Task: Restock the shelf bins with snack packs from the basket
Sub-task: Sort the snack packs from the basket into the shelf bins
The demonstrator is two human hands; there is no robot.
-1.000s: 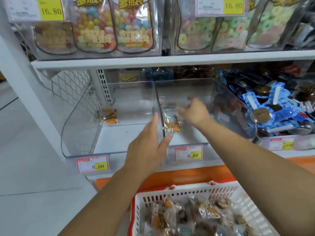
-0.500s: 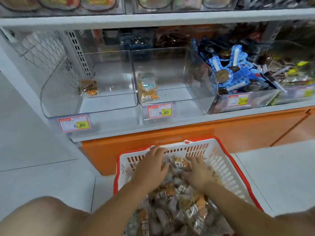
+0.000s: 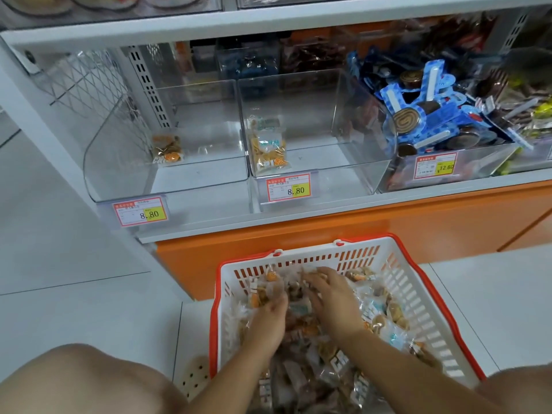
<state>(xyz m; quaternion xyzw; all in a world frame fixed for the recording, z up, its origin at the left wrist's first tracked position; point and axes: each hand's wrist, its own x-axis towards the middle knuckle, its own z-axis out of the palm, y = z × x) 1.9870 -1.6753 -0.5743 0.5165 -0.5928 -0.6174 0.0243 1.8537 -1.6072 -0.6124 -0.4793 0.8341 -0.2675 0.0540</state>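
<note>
A white basket [image 3: 403, 282] with a red rim stands on the floor below the shelf, filled with clear snack packs [image 3: 385, 315]. Both my hands are down among them. My left hand [image 3: 268, 319] curls its fingers round a snack pack with orange pieces [image 3: 258, 295]. My right hand [image 3: 336, 298] rests with spread fingers on top of the pile. On the shelf, the left clear bin [image 3: 125, 162] holds one pack [image 3: 168, 149]. The middle clear bin [image 3: 352, 138] has a couple of packs [image 3: 268, 150] leaning against its left wall.
A third bin [image 3: 478, 168] on the right is full of blue-wrapped sweets. Price tags [image 3: 288, 189] hang on the bin fronts. An orange base panel [image 3: 358, 234] runs under the shelf. My knees fill the lower corners; a wire mesh divider [image 3: 86, 82] closes the shelf's left end.
A second ago both hands were up at the middle bin; they have dropped into the basket. My left hand now closes on a pack, and my right hand has shifted left over the pile.
</note>
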